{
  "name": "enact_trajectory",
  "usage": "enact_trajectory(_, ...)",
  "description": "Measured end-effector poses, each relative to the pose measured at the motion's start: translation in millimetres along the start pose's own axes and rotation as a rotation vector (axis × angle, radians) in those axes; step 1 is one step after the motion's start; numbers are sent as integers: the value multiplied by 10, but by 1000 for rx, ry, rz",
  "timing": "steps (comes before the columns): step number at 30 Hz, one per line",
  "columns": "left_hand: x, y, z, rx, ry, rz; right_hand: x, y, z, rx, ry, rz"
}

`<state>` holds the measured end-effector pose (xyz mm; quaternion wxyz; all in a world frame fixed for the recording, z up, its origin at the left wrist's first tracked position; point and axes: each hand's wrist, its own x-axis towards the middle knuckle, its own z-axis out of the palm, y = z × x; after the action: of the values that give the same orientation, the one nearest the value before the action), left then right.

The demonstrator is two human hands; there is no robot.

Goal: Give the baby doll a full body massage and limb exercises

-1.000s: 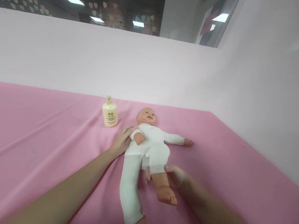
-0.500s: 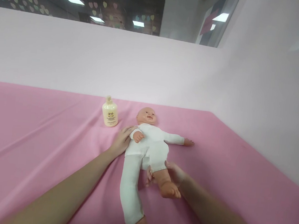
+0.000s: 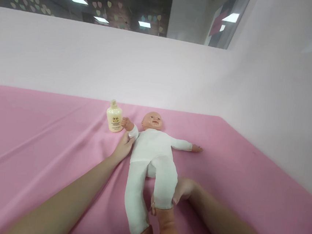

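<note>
A baby doll [image 3: 153, 146] in a white outfit lies on its back on the pink sheet [image 3: 46, 132], head away from me. My left hand [image 3: 124, 147] is closed around the doll's arm on the left, near the elbow; that arm is bent with its small fist raised. My right hand [image 3: 183, 189] grips the doll's lower leg on the right, thumb on the near side and fingertips showing from beneath the leg. The doll's other arm stretches out to the right, and its other leg lies straight toward me.
A pale yellow pump bottle [image 3: 115, 118] with a printed label stands just left of the doll's raised fist. Behind the sheet rises a white wall [image 3: 103, 64] with a dark window [image 3: 128, 4] above; another white wall [image 3: 279, 92] runs along the right.
The doll's left-side arm has swung outward from its chest toward the bottle. Its right-side leg has gone from bent to straighter, lower toward me, with my right hand moving down along with it.
</note>
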<state>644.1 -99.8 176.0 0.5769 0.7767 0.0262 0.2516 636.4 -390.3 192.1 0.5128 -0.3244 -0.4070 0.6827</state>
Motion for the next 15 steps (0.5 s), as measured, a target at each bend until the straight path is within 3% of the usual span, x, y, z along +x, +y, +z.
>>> enact_trajectory(10,1,-8,6,-28,-2,-11,79,-38,3,-60,-115,-74)
enact_trajectory(15,6,-67,-15,36,-13,58,100,26,-67,-49,-176,-147)
